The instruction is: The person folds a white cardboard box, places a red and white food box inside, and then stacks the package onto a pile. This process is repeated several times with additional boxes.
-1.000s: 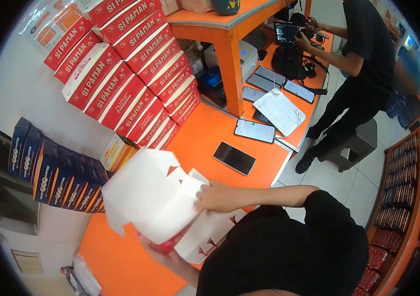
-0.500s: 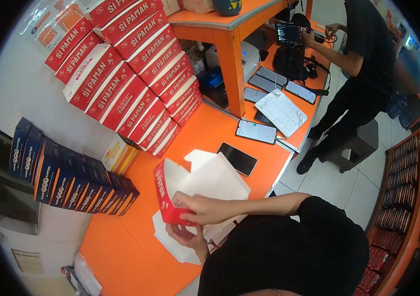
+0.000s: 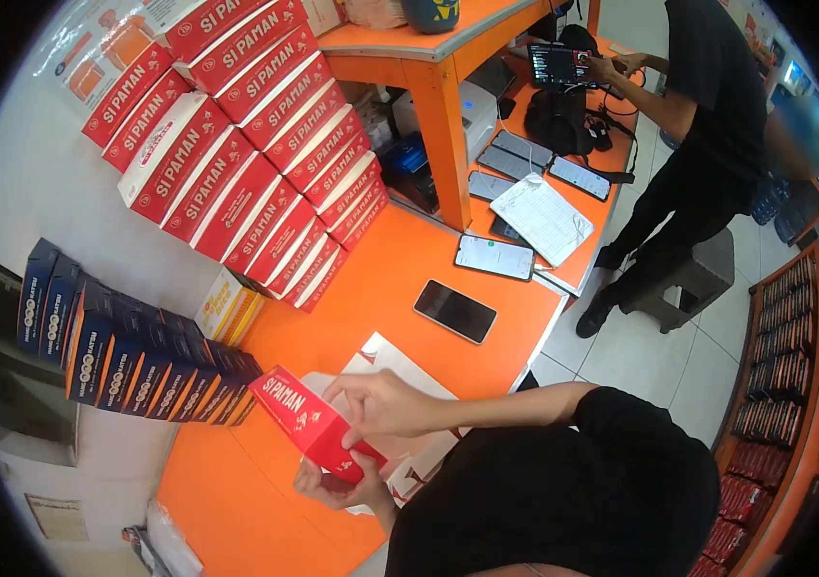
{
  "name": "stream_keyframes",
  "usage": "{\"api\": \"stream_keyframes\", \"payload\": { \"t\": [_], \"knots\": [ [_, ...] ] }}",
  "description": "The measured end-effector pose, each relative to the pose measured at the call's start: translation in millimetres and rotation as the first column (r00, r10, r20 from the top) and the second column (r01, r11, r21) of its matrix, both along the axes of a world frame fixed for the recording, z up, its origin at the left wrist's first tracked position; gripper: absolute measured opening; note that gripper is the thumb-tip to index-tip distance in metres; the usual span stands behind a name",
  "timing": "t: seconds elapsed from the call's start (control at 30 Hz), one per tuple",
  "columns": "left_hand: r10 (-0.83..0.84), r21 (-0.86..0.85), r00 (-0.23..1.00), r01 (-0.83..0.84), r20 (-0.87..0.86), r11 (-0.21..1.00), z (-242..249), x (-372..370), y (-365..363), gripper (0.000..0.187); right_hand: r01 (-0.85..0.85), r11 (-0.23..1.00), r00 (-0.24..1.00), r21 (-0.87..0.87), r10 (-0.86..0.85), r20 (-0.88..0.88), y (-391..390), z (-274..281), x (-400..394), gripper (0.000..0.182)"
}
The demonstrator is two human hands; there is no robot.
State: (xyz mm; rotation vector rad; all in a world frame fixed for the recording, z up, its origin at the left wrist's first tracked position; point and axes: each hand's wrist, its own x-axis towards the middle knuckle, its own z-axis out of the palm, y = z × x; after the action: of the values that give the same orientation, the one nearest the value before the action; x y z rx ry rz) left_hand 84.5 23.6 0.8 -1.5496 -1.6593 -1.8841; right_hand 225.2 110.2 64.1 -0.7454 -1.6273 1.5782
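A partly folded red carton printed SI PAMAN (image 3: pixel 296 413) is held tilted over the orange table, its red outer side toward me. My right hand (image 3: pixel 385 406) comes in from the right, thumb and fingers closed on the carton's near corner. Below that corner, my left hand (image 3: pixel 340 487) is wrapped round the carton's lower end, some of its fingers hidden. Under my hands lies a flat white carton sheet (image 3: pixel 392 358) with red print, partly covered by my arm.
Stacked red SI PAMAN boxes (image 3: pixel 226 163) line the wall beside dark blue boxes (image 3: pixel 130 370) and yellow ones (image 3: pixel 228 306). A black-screened phone (image 3: pixel 455 311) lies on the orange table (image 3: pixel 236 500). Beyond are more phones, a paper pad (image 3: pixel 542 219), a stool (image 3: pixel 686 279) and another person (image 3: pixel 707 106).
The carton has been turned and shifted left, so its red outside shows instead of its white inside. Both hands stay on it. The other person's hands have moved slightly.
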Motion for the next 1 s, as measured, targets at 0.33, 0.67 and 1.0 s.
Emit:
{"api": "stream_keyframes", "payload": {
  "t": [0.33, 0.67, 1.0],
  "knots": [
    [-0.364, -0.504, 0.93, 0.292, -0.049, 0.813, 11.3, 16.0, -3.9, 0.076, -0.469, 0.703, 0.8, 0.535, 0.08, 0.595, 12.9, -13.0, -3.5, 0.018],
    [-0.291, -0.436, 0.933, 0.176, -0.212, 0.883, -56.0, 3.7, -0.5, 0.058, -0.103, 0.922, 0.949, 0.374, -0.022, 0.316, 28.1, -82.4, 34.1, 0.028],
    [-0.168, -0.255, 0.912, 0.073, -0.374, 0.964, -24.3, 8.5, -2.2, 0.05, 0.161, 0.91, 0.983, 0.383, -0.182, 0.021, -5.5, -65.2, 14.2, 0.015]
  ]
}}
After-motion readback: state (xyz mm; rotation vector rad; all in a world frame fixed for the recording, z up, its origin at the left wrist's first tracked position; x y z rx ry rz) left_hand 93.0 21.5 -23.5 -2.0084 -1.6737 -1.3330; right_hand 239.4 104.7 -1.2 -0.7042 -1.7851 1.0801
